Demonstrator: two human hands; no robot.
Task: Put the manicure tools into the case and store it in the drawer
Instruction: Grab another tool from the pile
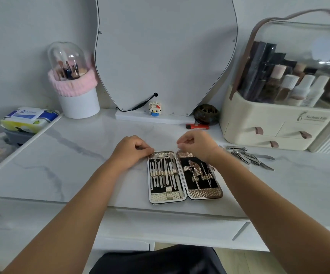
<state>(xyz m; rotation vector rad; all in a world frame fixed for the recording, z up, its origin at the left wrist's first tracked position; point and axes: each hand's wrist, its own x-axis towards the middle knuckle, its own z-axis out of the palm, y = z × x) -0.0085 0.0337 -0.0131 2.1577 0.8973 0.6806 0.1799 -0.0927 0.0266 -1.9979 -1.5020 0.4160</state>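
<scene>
The manicure case (203, 192) lies open flat on the marble tabletop near its front edge. Its left half holds a row of several slim steel tools (163, 172) under a strap; its right half holds a few tools. My left hand (132, 150) rests with curled fingers at the top left corner of the case. My right hand (196, 145) hovers over the top of the right half with fingers curled; what it pinches, if anything, is hidden. Several loose nail clippers and steel tools (247, 156) lie on the table to the right of the case.
A cosmetics organiser (275, 123) with small drawers stands at the right rear. A mirror (164, 56), a toy figure (154, 108), a dark jar (205, 113) and a red lighter (196, 126) sit behind the case. A brush holder (77, 99) and wipes (27, 118) are at left. A drawer front (180, 228) shows below the tabletop.
</scene>
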